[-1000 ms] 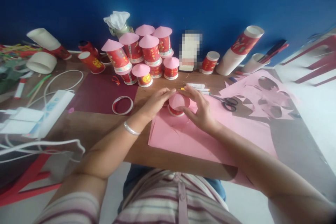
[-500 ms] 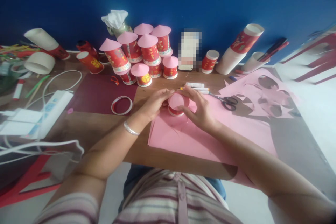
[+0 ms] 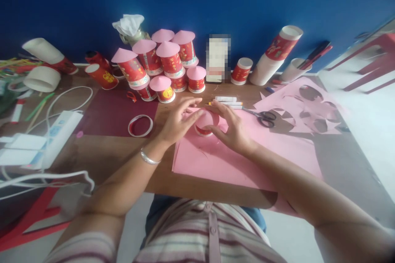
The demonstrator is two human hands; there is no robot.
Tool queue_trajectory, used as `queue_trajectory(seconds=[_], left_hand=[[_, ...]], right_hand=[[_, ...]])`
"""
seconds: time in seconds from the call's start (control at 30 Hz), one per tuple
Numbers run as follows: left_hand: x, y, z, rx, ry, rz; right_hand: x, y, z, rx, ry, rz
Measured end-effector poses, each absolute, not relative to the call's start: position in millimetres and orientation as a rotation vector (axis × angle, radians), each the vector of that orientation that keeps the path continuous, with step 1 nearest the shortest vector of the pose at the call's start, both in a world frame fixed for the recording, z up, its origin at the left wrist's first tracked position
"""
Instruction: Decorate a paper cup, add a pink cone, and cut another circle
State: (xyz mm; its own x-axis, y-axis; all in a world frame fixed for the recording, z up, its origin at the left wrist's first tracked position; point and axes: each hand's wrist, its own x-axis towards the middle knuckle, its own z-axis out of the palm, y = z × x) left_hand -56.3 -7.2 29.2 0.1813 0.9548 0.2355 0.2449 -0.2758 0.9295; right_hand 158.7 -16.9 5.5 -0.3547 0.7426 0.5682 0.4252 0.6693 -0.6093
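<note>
In the head view, a small red paper cup (image 3: 203,132) with a pink paper cone (image 3: 206,120) as its top stands on stacked pink paper sheets (image 3: 234,160). My right hand (image 3: 233,129) curls around the cone's right side, thumb at the front and fingers behind. On the other side is my left hand (image 3: 179,121), its fingers spread and its thumb reaching to the cone's left edge. Whether that thumb touches the paper I cannot tell. Behind my hands lie some markers (image 3: 226,102), with black-handled scissors (image 3: 267,119) to the right.
Several cone-topped cups (image 3: 168,59) stand stacked at the back left, beside a phone (image 3: 217,59). A roll of tape (image 3: 140,125) lies on a dark red sheet (image 3: 108,111). Cut pink scraps (image 3: 296,98) spread at the right; a power strip (image 3: 61,135) with cables is at left.
My left hand has opened and drawn slightly left off the cup, its fingers lifting apart. My right hand stays around the cone. The whole view has shifted a little.
</note>
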Motion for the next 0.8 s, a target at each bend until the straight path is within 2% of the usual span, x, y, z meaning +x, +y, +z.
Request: queue_trajectory(seconds=[0.17,0.8], left_hand=[[-59.3,-7.9,29.3,2.008,1.076,1.119],[-70.6,-1.1,23.1,2.311,1.055,1.005]], right_hand=[[160.7,-18.1,8.6,-0.886,-2.0,0.461],[161.1,-17.9,4.1,-0.872,-1.942,0.418]])
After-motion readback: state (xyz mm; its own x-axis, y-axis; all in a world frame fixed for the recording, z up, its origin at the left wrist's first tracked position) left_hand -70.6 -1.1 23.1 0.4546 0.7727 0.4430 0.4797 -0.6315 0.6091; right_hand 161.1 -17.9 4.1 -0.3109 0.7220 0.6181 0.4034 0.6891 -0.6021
